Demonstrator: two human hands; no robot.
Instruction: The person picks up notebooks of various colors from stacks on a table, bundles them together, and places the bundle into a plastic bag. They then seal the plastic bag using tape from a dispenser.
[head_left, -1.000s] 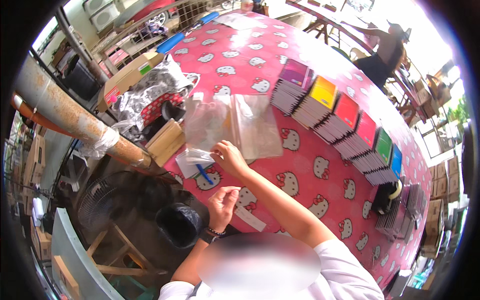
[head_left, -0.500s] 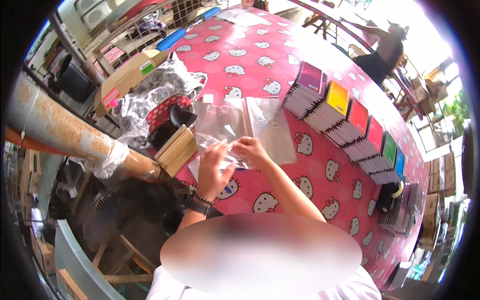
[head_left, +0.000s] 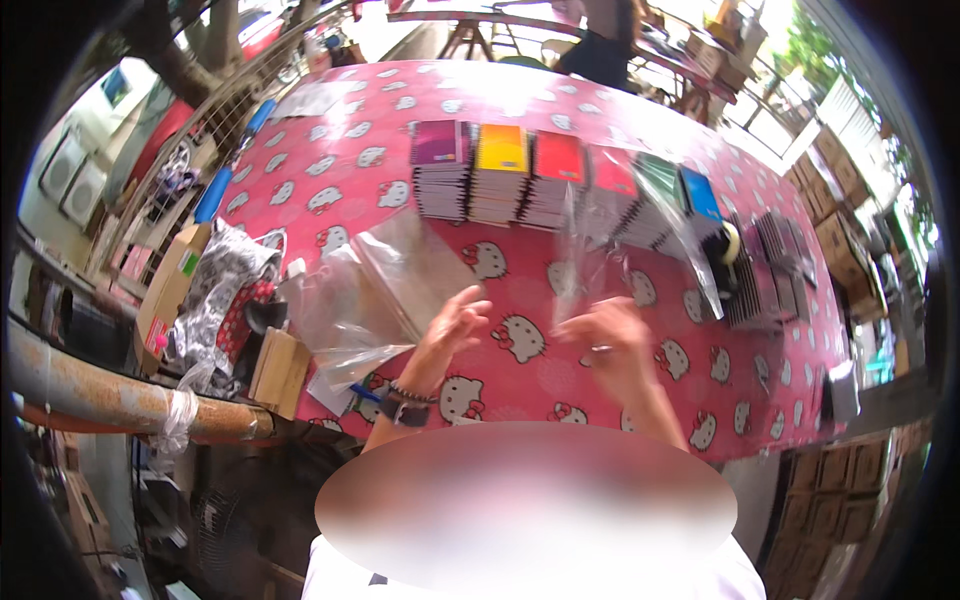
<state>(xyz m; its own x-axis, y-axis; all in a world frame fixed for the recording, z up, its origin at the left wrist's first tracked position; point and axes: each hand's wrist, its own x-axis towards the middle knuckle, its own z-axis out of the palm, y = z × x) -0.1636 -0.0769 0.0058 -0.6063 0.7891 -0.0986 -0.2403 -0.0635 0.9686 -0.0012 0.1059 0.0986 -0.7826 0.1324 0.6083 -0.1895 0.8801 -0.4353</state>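
A clear plastic bag (head_left: pixel 598 258) is pinched at its near edge by my right hand (head_left: pixel 618 340) and stands up above the table, blurred by motion. A ring shows on that hand. My left hand (head_left: pixel 447 338), with dark bands at the wrist, holds nothing; its fingers are apart beside a pile of clear plastic bags (head_left: pixel 375 285) lying flat. Beyond the hands runs a row of several spiral notebook stacks, among them a purple one (head_left: pixel 440 145), a yellow one (head_left: pixel 502 150), a red one (head_left: pixel 558 153) and a blue one (head_left: pixel 702 197). The raised bag partly covers the right-hand stacks.
The table has a pink cartoon-cat cover (head_left: pixel 520 385). A wooden block (head_left: pixel 280 372), an open cardboard box (head_left: pixel 165 290) and a patterned cloth (head_left: pixel 222 272) sit at left, near a rusty pole (head_left: pixel 110 395). A tape roll (head_left: pixel 730 242) and wrapped notebooks (head_left: pixel 765 285) lie at right.
My right hand has moved right, away from the pile, with a clear bag lifted in it. My left hand stays by the pile. The view has turned right toward the notebook stacks.
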